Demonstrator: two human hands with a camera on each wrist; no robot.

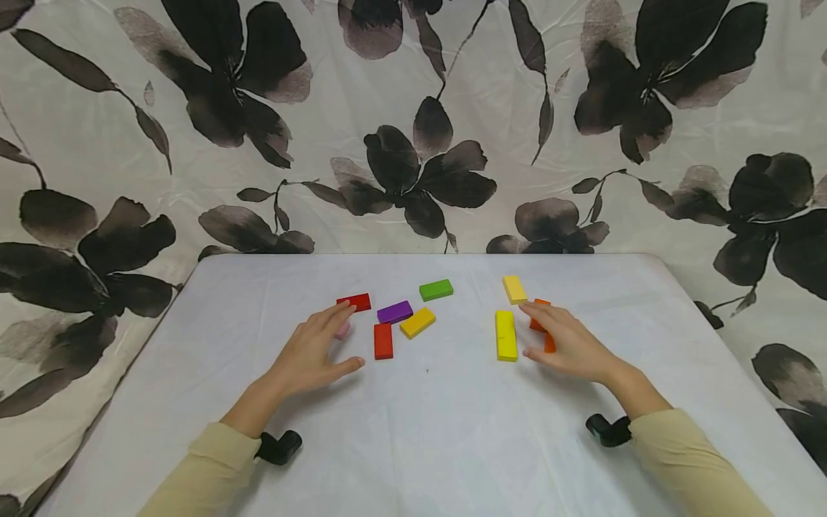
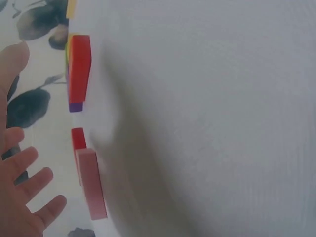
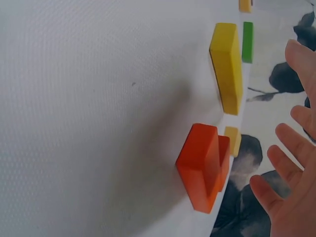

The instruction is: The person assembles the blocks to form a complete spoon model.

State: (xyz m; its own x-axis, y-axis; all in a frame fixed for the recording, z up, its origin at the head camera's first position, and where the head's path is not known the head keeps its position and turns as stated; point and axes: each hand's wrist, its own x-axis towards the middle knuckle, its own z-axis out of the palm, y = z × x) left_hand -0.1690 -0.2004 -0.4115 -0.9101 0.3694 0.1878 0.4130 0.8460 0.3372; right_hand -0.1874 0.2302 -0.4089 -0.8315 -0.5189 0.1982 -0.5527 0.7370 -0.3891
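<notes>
My left hand (image 1: 313,352) hovers with spread fingers beside a pink block (image 2: 92,183), which it partly hides in the head view. Close by lie a red block (image 1: 357,301), a second red block (image 1: 383,342), a purple block (image 1: 395,312) and a dark yellow block (image 1: 417,323). On the other side my right hand (image 1: 571,345), fingers apart and holding nothing, is over two orange blocks, a nearer one (image 3: 200,165) and a farther one (image 3: 223,163). Left of its thumb lies a bright yellow block (image 1: 507,336); a paler yellow block (image 1: 515,289) sits beyond its fingertips.
A green block (image 1: 436,290) lies toward the back between the hands. White cloth covers the table (image 1: 446,445), and a flowered curtain (image 1: 400,86) hangs behind its far edge. Each wrist wears a black camera mount, one left (image 1: 280,448), one right (image 1: 609,431).
</notes>
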